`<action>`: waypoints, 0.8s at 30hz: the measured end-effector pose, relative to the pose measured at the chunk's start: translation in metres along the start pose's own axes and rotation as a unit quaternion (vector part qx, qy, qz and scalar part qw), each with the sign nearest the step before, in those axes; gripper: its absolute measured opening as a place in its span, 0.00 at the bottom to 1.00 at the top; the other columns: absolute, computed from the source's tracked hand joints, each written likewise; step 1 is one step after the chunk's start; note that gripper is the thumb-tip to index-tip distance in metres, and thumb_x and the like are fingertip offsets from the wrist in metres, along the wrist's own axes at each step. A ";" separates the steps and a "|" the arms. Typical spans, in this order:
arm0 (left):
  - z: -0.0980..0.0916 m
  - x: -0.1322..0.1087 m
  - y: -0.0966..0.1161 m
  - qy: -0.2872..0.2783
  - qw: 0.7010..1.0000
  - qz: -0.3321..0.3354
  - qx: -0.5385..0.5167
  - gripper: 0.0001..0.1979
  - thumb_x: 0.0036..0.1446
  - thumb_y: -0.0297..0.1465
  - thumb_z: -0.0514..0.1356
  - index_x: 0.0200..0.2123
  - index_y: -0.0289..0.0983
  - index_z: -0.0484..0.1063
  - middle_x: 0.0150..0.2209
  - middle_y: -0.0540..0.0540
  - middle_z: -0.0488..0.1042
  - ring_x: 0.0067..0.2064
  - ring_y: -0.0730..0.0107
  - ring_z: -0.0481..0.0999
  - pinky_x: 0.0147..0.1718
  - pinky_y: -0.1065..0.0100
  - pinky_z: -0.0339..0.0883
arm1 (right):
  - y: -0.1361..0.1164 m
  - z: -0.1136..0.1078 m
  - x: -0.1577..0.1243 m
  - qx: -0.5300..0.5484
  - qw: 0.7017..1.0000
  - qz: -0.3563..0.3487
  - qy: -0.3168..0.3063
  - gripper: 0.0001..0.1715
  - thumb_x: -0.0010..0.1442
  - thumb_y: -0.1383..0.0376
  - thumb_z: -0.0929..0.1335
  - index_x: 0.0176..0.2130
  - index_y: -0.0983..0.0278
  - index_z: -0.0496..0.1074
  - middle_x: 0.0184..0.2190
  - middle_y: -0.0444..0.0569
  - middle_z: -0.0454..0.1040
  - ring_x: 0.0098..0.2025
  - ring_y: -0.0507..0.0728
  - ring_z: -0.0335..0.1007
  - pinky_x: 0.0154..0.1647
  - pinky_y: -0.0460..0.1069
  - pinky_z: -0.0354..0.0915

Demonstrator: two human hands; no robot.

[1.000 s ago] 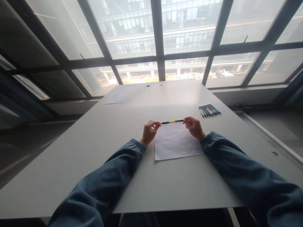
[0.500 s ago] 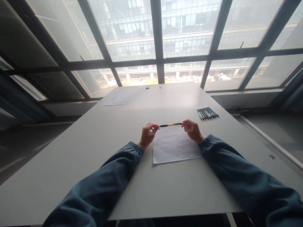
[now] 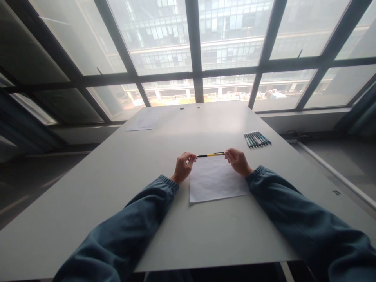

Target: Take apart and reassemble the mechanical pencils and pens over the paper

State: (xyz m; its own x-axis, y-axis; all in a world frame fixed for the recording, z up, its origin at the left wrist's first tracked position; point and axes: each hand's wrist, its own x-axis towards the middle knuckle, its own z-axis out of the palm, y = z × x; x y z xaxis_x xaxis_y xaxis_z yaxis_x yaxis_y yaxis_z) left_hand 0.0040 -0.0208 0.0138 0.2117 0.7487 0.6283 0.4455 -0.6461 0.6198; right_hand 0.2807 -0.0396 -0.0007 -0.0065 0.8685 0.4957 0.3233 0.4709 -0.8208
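A yellow and black pen (image 3: 210, 155) with a clip is held level between my two hands, over the far edge of a white sheet of paper (image 3: 217, 182). My left hand (image 3: 184, 164) pinches its black end between thumb and fingertips. At the clip end, my right hand (image 3: 237, 160) pinches it the same way. The very ends of the pen are hidden by my fingers. Beyond my right hand, several pens (image 3: 257, 139) lie side by side in a row on the white table (image 3: 117, 196).
More paper sheets (image 3: 141, 122) lie at the far left of the table. A small dark mark or object (image 3: 336, 192) is near the right edge. Two small dark round spots sit at the far edge, before a large framed window (image 3: 229, 35).
The pen has turned slightly about its length, so the clip now shows along its upper side. Both hands keep their pinch in nearly the same place.
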 end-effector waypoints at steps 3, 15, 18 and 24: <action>0.000 0.000 0.000 -0.003 1.000 -0.002 -0.004 0.15 0.67 0.35 0.58 0.28 0.38 0.76 0.27 0.47 0.77 0.33 0.66 0.75 0.37 0.65 0.68 | 0.000 0.000 0.000 -0.006 1.000 0.000 -0.003 0.25 0.67 0.48 0.65 0.28 0.63 0.70 0.18 0.42 0.65 0.21 0.51 0.61 0.24 0.48 0.58; 0.000 -0.001 0.000 -0.011 1.000 -0.009 0.005 0.19 0.68 0.40 0.56 0.27 0.38 0.75 0.26 0.47 0.76 0.31 0.67 0.74 0.35 0.65 0.68 | 0.002 -0.002 -0.002 -0.022 1.000 0.002 -0.014 0.28 0.68 0.45 0.63 0.27 0.62 0.69 0.19 0.43 0.67 0.22 0.52 0.63 0.26 0.48 0.61; 0.000 -0.002 -0.001 -0.014 1.000 -0.012 0.001 0.20 0.68 0.41 0.55 0.27 0.37 0.74 0.26 0.47 0.75 0.30 0.67 0.74 0.35 0.66 0.67 | 0.002 -0.002 -0.002 -0.023 1.000 0.005 -0.014 0.28 0.68 0.45 0.63 0.26 0.62 0.69 0.19 0.43 0.67 0.22 0.51 0.62 0.26 0.48 0.60; 0.001 -0.003 -0.003 -0.024 0.999 -0.022 -0.002 0.22 0.69 0.42 0.54 0.26 0.37 0.72 0.24 0.48 0.73 0.29 0.69 0.73 0.33 0.67 0.65 | 0.003 -0.003 -0.004 -0.036 0.999 0.000 -0.013 0.28 0.68 0.47 0.64 0.25 0.63 0.70 0.19 0.43 0.67 0.22 0.51 0.61 0.26 0.47 0.60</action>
State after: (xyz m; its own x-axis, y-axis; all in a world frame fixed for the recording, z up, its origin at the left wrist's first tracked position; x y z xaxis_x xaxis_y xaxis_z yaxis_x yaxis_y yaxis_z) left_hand 0.0031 -0.0211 0.0094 0.2331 0.7830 0.5766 0.4528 -0.6122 0.6482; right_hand 0.2843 -0.0418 -0.0040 -0.0314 0.8731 0.4865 0.3904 0.4588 -0.7982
